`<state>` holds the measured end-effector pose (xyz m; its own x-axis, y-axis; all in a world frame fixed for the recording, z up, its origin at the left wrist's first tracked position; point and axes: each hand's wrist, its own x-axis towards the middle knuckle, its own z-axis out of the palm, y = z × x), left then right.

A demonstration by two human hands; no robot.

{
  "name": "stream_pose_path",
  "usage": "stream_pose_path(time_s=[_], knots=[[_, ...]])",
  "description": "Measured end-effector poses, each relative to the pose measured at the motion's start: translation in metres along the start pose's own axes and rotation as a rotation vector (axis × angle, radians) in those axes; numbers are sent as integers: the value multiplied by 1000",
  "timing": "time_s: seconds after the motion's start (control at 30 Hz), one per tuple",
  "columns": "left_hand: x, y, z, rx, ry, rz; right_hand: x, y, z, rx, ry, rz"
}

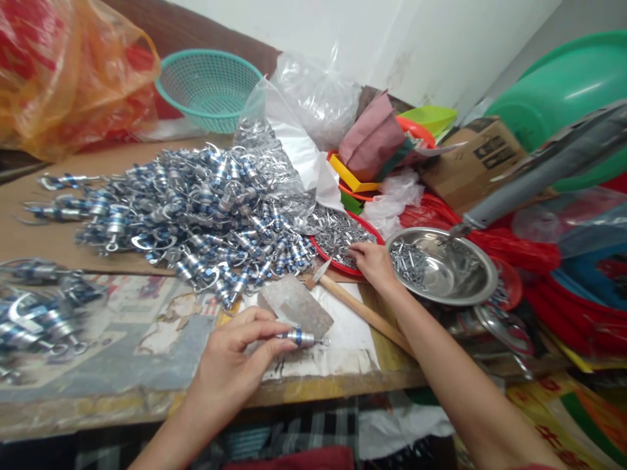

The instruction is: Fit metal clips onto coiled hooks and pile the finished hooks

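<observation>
My left hand (240,349) is closed, pinching a silver-and-blue cylindrical metal fitting (304,337) with a small ring at its right end. The fitting is held just in front of a flat grey metal block (298,305) on the worktable. My right hand (373,262) reaches over the edge of a red tray (337,266) full of small grey metal pins (336,232). Its thumb and fingers are pinched together at the pins; whatever they hold is too small to make out. A wooden-handled hammer (365,312) lies between the block and my right forearm.
A large heap of similar fittings (196,202) covers the left and middle, with more at the left edge. A steel bowl (465,277) with pins stands at right, beneath a grey rod (529,176). Behind are a turquoise basket (210,98) and plastic bags (318,98).
</observation>
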<state>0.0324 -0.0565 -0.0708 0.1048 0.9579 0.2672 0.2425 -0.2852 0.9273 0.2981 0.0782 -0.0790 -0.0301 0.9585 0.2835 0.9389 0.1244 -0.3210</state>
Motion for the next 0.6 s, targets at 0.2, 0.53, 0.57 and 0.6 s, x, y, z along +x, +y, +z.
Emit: stream_pose_path(time_s=[0.2, 0.53, 0.57, 0.6], knots=[[-2, 1, 1, -13, 44, -62, -31, -35, -19, 210, 100, 53], [-6, -4, 4, -59, 84, -67, -123, -130, -23, 1004, -121, -149], [-6, -3, 3, -59, 82, -49, -123, -129, -22, 1032, -129, -136], [-6, -1, 3, -61, 77, -35, -123, -128, -21, 1054, -140, -127]])
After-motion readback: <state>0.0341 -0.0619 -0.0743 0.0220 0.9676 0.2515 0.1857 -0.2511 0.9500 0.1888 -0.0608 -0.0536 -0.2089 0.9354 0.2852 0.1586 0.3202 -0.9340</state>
